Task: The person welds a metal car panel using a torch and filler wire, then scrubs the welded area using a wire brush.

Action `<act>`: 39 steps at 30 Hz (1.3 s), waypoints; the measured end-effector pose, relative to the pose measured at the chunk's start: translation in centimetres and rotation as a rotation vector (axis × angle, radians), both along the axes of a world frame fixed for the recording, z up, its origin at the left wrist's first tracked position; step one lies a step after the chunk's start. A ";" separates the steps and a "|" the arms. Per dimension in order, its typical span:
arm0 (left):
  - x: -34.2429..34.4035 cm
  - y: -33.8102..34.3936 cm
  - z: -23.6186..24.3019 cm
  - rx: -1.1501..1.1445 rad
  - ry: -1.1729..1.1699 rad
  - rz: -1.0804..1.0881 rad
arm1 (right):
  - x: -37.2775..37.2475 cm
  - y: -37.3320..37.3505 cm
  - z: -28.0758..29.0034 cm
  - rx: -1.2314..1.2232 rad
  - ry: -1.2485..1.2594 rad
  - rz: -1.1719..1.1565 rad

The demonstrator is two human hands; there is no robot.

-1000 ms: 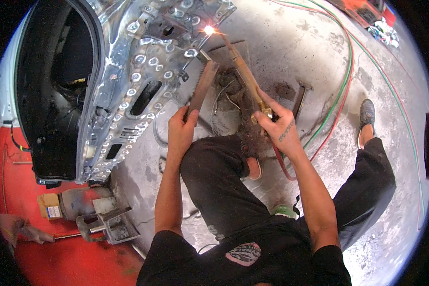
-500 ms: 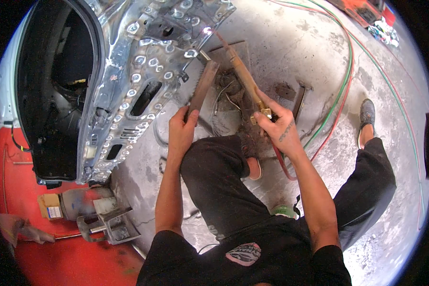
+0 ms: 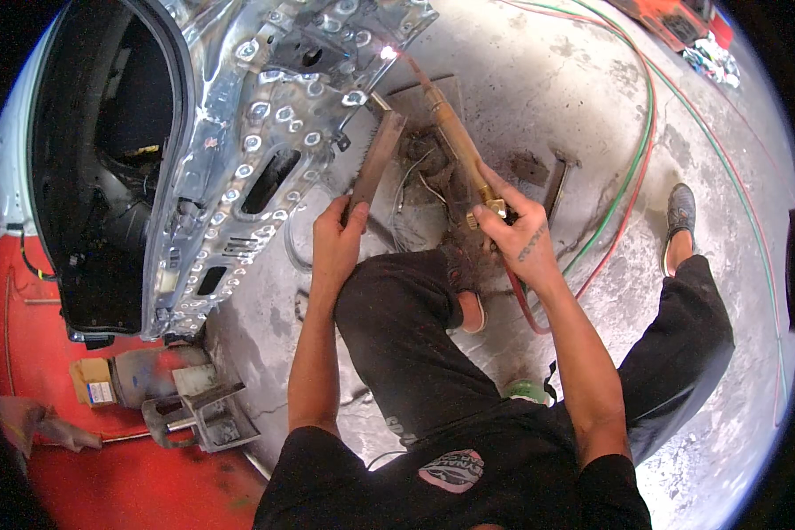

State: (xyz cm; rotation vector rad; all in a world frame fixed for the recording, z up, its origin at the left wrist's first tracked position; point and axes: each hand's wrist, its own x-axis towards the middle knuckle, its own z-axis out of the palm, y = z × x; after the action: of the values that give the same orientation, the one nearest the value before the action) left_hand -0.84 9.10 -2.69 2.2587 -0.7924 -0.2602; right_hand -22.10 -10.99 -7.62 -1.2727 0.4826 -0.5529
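My right hand (image 3: 518, 231) is closed round the brass valve end of a gas torch (image 3: 455, 132). The torch slants up and to the left, and its thin tip points at a bright glowing spot on the edge of the bare metal car body panel (image 3: 269, 115). Many round weld-like marks cover that panel. In my left hand (image 3: 339, 240) is a flat brown bar with a toothed edge (image 3: 379, 157), held by its lower end. The bar's upper end is by the panel edge, next to a small metal piece; whether they touch I cannot tell.
Green and red hoses (image 3: 645, 146) curve over the concrete floor (image 3: 592, 88) at right. Metal scraps and a hammer-like tool (image 3: 556, 185) lie beyond my knees. At lower left, a cardboard box (image 3: 93, 382) and a metal bracket (image 3: 225, 426) are on red flooring (image 3: 132, 486).
The glow at the panel edge is larger and brighter, and the torch has shifted very slightly. My left hand and the bar stay in place.
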 end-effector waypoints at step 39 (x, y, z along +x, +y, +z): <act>0.0 -0.2 0.4 0.036 0.054 0.044 | 0.1 0.0 -0.5 0.000 0.003 0.017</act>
State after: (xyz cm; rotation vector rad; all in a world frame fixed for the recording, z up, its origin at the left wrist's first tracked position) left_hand -0.84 8.85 -2.33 2.2902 -0.7140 -0.3162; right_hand -22.01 -10.98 -8.11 -1.2767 0.4739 -0.5364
